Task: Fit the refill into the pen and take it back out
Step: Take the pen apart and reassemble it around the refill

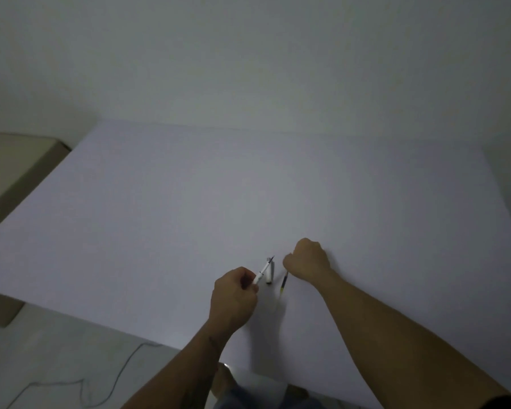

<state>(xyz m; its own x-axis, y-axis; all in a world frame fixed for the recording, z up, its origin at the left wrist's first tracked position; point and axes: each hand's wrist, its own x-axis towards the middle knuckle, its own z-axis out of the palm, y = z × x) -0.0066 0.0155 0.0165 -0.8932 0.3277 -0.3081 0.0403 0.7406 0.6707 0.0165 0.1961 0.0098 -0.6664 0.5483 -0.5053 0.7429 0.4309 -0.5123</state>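
Note:
My left hand (233, 293) grips a white pen (262, 270) by its lower end, and its dark tip points up and to the right. Just right of the pen a short white pen part (270, 274) lies on the white table (248, 187). My right hand (306, 261) is closed in a fist on the top of a thin dark refill (284, 281). The refill slants down toward me and has a yellow-green section near its lower end. The refill is apart from the pen, with the white part between them.
The table's near edge runs diagonally in front of me, with pale floor and a thin dark cable (121, 367) below it. A beige box-like object (18, 163) stands off the table's left side. A plain wall rises behind the table.

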